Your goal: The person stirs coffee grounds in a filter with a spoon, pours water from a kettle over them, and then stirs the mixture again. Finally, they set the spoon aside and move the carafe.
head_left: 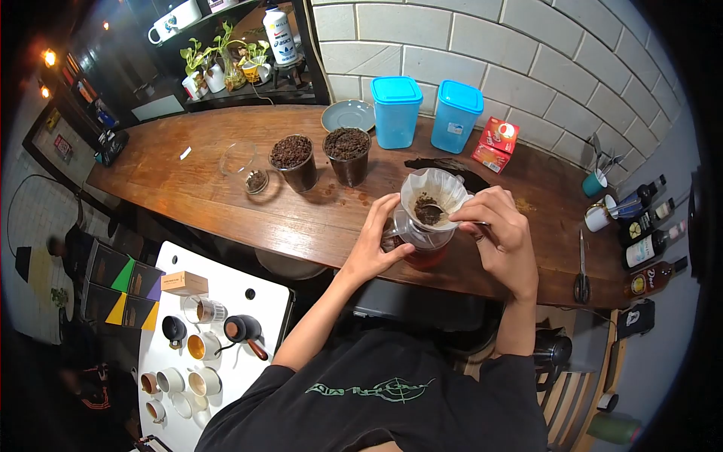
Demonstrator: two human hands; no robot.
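While left hand [374,241] grips dripper [425,226] — right hand [501,230] pinches spoon [439,219] | filter [437,192]

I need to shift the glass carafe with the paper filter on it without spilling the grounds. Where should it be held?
Grip the glass carafe round its belly below the paper filter, from the side, as the left hand does. The filter is soft, open-topped and holds grounds, so avoid the top. The right hand holds a spoon there.

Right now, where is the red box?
In the head view the red box sits on the wooden counter by the brick wall, just right of the two blue tubs and beyond the paper filter.
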